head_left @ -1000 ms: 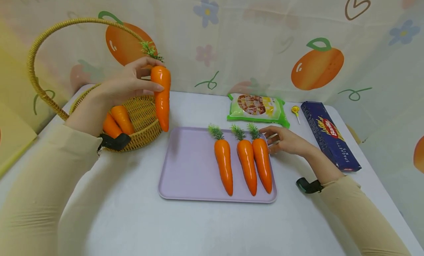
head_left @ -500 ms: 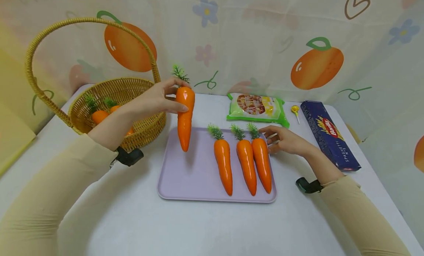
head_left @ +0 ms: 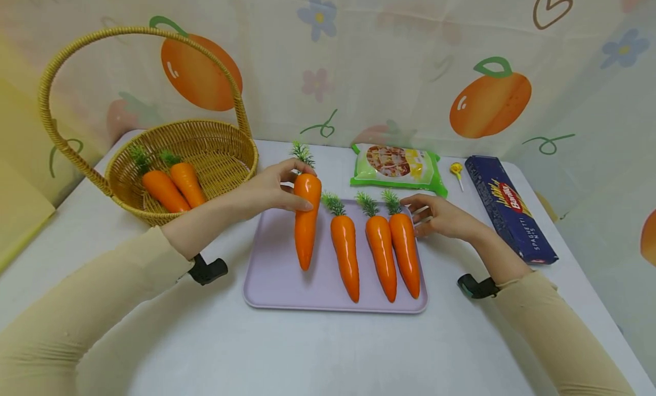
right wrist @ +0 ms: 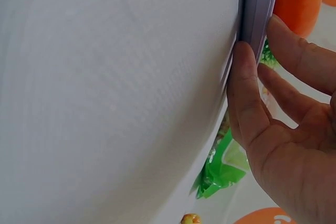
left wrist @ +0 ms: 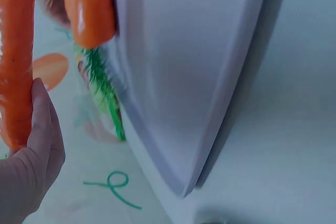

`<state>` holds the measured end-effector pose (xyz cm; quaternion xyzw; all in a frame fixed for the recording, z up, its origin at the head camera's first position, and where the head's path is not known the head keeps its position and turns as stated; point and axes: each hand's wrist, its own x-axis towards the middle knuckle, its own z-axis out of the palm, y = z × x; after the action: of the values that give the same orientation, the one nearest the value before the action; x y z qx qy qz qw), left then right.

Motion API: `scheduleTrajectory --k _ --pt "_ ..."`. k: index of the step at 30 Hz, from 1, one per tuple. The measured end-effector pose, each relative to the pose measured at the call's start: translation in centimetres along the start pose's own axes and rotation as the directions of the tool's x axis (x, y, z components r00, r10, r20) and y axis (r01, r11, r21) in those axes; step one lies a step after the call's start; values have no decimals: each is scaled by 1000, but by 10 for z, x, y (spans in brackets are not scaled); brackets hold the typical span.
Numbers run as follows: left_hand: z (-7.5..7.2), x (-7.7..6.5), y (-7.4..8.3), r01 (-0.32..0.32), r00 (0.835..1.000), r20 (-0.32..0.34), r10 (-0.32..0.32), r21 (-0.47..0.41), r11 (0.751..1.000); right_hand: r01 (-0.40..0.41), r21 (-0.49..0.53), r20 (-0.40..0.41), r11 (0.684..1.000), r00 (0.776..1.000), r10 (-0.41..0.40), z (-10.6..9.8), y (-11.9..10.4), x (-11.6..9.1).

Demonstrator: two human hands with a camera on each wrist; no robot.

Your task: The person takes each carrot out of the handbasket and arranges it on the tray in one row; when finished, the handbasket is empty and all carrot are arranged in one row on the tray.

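My left hand grips an orange carrot near its leafy top, thumb across the front. The carrot hangs tip down over the left half of a lilac tray. In the left wrist view, the fingers lie along the carrot's side. Three more carrots lie on the tray's right half: a left one, a middle one and a right one. My right hand holds the tray's right rim near the far corner, its fingertips at the edge in the right wrist view.
A wicker basket with a tall handle stands at the left, two carrots inside. Along the back lie a green food packet and a yellow lollipop. A blue spaghetti box lies at the right, beyond the right hand.
My left hand has carried the carrot from above the basket rightward and down, over the tray and beside the left carrot there. My right hand has stayed at the tray's edge.
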<state>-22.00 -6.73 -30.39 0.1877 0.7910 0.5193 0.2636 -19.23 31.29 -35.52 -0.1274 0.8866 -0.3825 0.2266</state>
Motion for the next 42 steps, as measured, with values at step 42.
scheduleTrajectory --k 42 --pt "60 8 -29 71 995 65 -76 67 995 5 13 4 1000 1000 -5 1 -3 -2"
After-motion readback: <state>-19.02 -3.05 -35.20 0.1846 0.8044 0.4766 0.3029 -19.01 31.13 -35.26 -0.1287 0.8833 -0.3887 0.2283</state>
